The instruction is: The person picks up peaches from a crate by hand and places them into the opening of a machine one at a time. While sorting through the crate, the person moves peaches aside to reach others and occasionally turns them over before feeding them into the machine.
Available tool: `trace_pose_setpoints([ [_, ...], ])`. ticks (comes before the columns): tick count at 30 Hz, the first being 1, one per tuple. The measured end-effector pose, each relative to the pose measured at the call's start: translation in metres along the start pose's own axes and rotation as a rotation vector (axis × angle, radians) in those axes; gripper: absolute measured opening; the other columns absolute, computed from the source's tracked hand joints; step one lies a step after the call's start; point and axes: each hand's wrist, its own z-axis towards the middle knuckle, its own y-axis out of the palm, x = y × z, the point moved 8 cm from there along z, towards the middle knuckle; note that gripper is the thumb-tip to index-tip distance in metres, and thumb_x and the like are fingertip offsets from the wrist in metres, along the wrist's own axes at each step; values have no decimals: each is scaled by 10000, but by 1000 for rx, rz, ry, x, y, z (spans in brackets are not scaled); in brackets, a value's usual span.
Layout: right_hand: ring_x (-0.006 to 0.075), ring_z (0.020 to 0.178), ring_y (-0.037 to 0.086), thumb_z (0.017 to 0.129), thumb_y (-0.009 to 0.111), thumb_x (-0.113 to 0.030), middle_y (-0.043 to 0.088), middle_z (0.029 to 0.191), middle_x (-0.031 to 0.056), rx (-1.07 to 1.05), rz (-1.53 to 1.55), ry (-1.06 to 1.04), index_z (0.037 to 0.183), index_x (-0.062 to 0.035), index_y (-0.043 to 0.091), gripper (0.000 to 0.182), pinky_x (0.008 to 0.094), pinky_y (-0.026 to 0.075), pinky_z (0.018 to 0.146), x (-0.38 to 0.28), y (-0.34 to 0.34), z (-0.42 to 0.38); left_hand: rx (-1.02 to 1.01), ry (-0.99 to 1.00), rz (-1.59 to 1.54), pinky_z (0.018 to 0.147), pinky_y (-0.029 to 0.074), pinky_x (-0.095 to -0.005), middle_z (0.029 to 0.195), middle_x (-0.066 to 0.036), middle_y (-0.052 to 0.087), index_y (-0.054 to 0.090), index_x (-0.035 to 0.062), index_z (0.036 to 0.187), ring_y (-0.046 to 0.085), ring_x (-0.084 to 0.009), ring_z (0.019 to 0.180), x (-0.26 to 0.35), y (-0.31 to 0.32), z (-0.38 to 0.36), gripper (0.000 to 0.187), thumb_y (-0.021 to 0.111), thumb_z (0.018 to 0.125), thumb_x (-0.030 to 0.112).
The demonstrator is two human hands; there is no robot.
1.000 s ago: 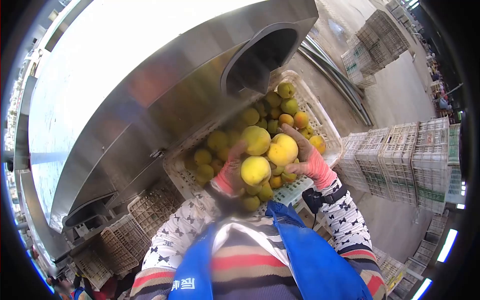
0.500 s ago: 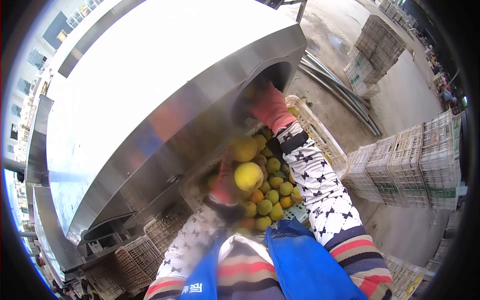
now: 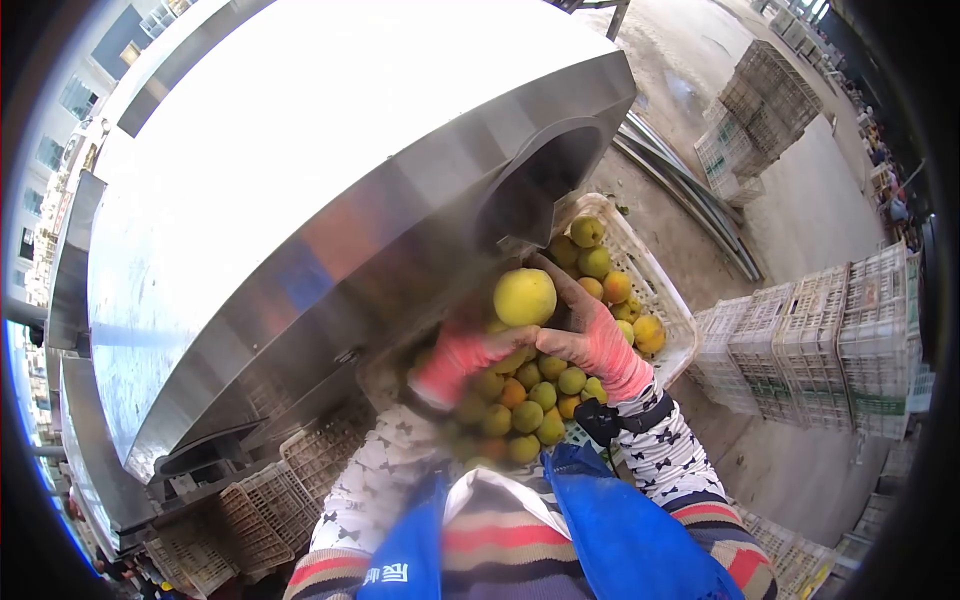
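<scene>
A large yellow fruit (image 3: 524,297) is held up between my two gloved hands, just below the dark round opening (image 3: 538,180) in the steel machine. My left hand (image 3: 468,352), in a pink glove and blurred, cups it from below. My right hand (image 3: 590,335) reaches its fingers up around the fruit's right side. Under both hands stands a white plastic crate (image 3: 655,280) heaped with several yellow and orange fruits (image 3: 530,400).
The big steel machine housing (image 3: 300,200) fills the left and top. Empty crates (image 3: 300,460) lie under it at lower left. Stacks of white crates (image 3: 820,340) stand at the right, with more crates (image 3: 755,110) on the concrete floor beyond. Metal rails (image 3: 690,200) lie on the floor.
My right hand has come back out of the machine's opening and down to the fruit. My left hand held two fruits; now one shows, between both hands.
</scene>
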Motion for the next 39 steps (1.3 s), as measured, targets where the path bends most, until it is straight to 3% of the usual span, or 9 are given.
trace_pose_setpoints([
  [6,231,1236,528,715,870,-348,549,1285,116,149,-379,-109,1428,15,460,899,361,411,1057,-24,-7,20,144,195,412,994,490,-367,1302,-151,602,496,7,1373,611,-316,1151,-2,-7,8,670,761,841,316],
  [12,313,1030,604,688,842,-254,583,1198,190,394,-1447,-221,1261,-13,583,674,374,506,903,-21,-20,126,333,-423,-1197,1006,472,-376,1218,-108,627,541,73,1332,604,-265,1133,-117,-8,-12,454,551,984,365],
  [15,317,987,610,693,840,-258,591,1171,197,293,-1427,-504,1196,-23,602,603,375,521,865,-31,-20,134,229,-370,-1270,1010,474,-413,1177,-102,650,580,87,1270,611,-274,1130,-95,3,-10,400,549,979,361],
  [18,276,1113,579,709,860,-306,583,1239,173,212,-1128,-305,1318,-2,540,752,362,485,955,-57,-14,90,142,-328,-1257,967,497,-401,1134,-90,669,607,89,1207,633,-239,1090,-63,7,-10,369,643,931,331],
  [22,293,1250,520,673,875,-415,519,1367,174,8,-659,-221,1416,-19,473,933,401,405,1060,5,-11,27,217,48,61,862,537,-353,1063,-84,687,607,65,1148,674,-213,975,-15,-10,-4,413,778,828,261],
  [26,301,1257,519,641,890,-421,525,1364,169,-12,-243,-24,1410,-30,489,951,392,417,1050,24,8,15,49,140,79,800,553,-341,994,-99,694,601,33,1127,692,-216,877,-23,14,0,453,779,827,323],
  [30,339,1106,573,676,852,-384,580,1183,158,273,-820,-332,1300,-39,564,769,413,482,952,-42,-4,29,-29,-526,-882,733,533,-342,887,-84,654,587,41,1133,639,-190,799,-53,32,-8,546,592,928,546],
  [33,362,1058,591,716,811,-403,579,1154,187,364,-1315,-141,1221,-48,592,655,444,506,899,-45,-14,75,168,-592,-606,698,514,-341,905,-87,658,604,44,1110,637,-199,779,-105,11,-22,549,577,924,560],
  [39,380,1027,629,739,789,-442,630,1102,227,507,-1101,-448,1246,26,559,727,441,515,885,-44,-39,125,-16,-638,-55,739,506,-356,840,-69,627,636,60,1014,624,-207,795,-139,11,-50,455,640,884,497],
])
